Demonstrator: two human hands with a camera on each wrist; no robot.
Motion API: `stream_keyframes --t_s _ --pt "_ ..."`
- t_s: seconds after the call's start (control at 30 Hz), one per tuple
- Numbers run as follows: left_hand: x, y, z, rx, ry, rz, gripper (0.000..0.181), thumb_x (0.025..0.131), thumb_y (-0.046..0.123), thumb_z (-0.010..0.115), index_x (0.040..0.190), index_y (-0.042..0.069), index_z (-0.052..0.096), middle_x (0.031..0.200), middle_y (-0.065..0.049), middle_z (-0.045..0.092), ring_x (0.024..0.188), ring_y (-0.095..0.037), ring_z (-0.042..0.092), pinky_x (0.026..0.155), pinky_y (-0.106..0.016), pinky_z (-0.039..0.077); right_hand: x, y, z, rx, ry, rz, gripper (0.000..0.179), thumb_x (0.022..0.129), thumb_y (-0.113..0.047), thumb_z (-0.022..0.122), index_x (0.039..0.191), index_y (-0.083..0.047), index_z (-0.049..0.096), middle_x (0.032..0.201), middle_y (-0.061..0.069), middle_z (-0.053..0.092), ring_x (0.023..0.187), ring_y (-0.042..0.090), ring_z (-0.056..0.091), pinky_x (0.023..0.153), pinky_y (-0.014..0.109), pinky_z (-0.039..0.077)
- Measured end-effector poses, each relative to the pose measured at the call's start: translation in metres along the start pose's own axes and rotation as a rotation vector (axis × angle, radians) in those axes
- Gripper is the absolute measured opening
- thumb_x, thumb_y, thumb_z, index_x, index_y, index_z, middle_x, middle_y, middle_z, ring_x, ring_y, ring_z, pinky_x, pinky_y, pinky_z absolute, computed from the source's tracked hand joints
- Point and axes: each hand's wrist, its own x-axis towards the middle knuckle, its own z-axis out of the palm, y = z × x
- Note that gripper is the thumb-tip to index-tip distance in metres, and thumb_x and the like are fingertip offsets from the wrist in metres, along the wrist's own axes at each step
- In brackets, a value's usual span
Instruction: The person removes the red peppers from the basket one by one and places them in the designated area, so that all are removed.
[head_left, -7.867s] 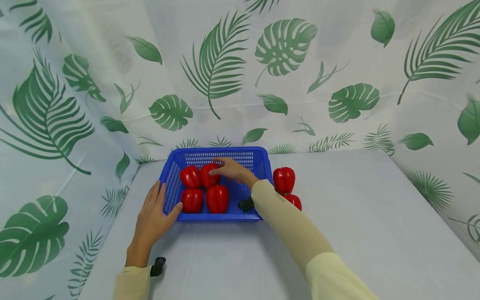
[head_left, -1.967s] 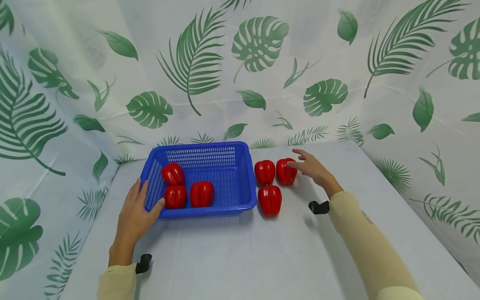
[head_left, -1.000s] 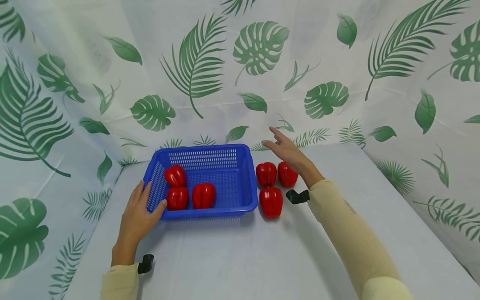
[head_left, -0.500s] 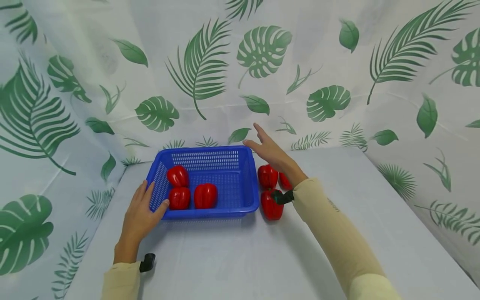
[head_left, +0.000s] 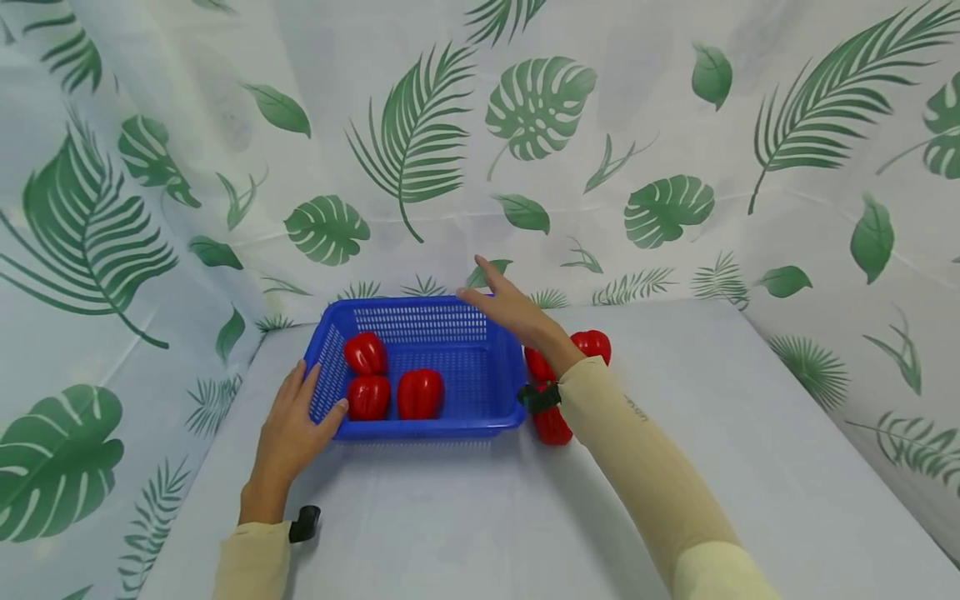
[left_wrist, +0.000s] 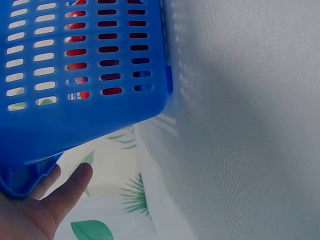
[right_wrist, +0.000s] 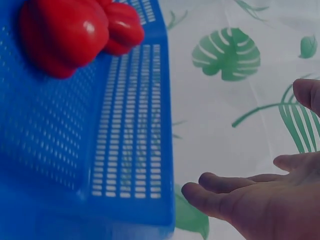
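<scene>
A blue plastic basket [head_left: 427, 429] stands on the table with three red bell peppers inside: one bell pepper [head_left: 366, 354] at the back left, another [head_left: 368, 398] in front of it, and a third [head_left: 420, 394] to their right. My left hand [head_left: 288, 433] rests at the basket's left side, thumb at the front corner. My right hand [head_left: 513, 312] hovers over the back right corner with fingers extended and nothing in it. Three more bell peppers lie right of the basket: a front one [head_left: 553, 427], a right one [head_left: 591, 344], and one [head_left: 537, 364] partly hidden by my right wrist.
A white table [head_left: 420, 517] carries the basket and peppers. Behind and beside it hangs a white sheet [head_left: 450, 242] printed with green leaves. Black wrist cameras sit on both wrists, the right camera [head_left: 542, 397] overlapping the basket's right edge and a pepper.
My right hand has left the rightmost pepper and moved left, over the basket's back right corner. About eight seconds ago four peppers lay in the basket. My left hand stays at the basket.
</scene>
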Motion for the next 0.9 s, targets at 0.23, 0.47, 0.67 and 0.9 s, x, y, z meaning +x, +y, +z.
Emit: stream_keyframes --t_s 0.23,0.47,0.67,0.9 --pt "-0.001 -0.002 0.003 -0.010 0.012 -0.003 0.085 0.103 0.044 0.062 0.167 -0.003 0.029 0.174 -0.028 0.017 0.158 -0.051 0.018 0.116 -0.078 0.025 0.010 -0.001 0.019 -0.024 -0.065 -0.010 0.083 0.106 -0.044 0.063 0.174 -0.026 0.019 0.178 0.008 0.019 0.161 0.038 0.023 0.124 0.065 0.026" --pt "-0.001 -0.004 0.003 -0.008 0.007 0.004 0.085 0.104 0.045 0.061 0.167 -0.002 0.028 0.174 -0.028 0.017 0.158 -0.050 0.018 0.116 -0.077 0.026 0.019 0.004 0.037 -0.042 -0.106 0.002 0.084 0.106 -0.046 0.064 0.174 -0.025 0.020 0.178 0.008 0.021 0.162 0.036 0.021 0.125 0.064 0.027" --pt "0.001 -0.005 0.002 -0.014 0.015 0.010 0.085 0.104 0.044 0.062 0.167 -0.002 0.028 0.175 -0.027 0.016 0.159 -0.049 0.017 0.117 -0.076 0.026 0.027 0.009 0.046 -0.076 -0.139 0.021 0.082 0.105 -0.048 0.063 0.173 -0.024 0.024 0.177 0.009 0.024 0.162 0.036 0.021 0.124 0.064 0.029" --pt "0.003 -0.007 0.002 -0.017 0.024 0.013 0.085 0.103 0.043 0.063 0.167 0.000 0.029 0.175 -0.026 0.017 0.159 -0.049 0.017 0.117 -0.076 0.027 0.032 0.015 0.056 -0.112 -0.189 0.031 0.080 0.104 -0.047 0.065 0.172 -0.024 0.029 0.176 0.011 0.027 0.162 0.037 0.020 0.123 0.066 0.028"
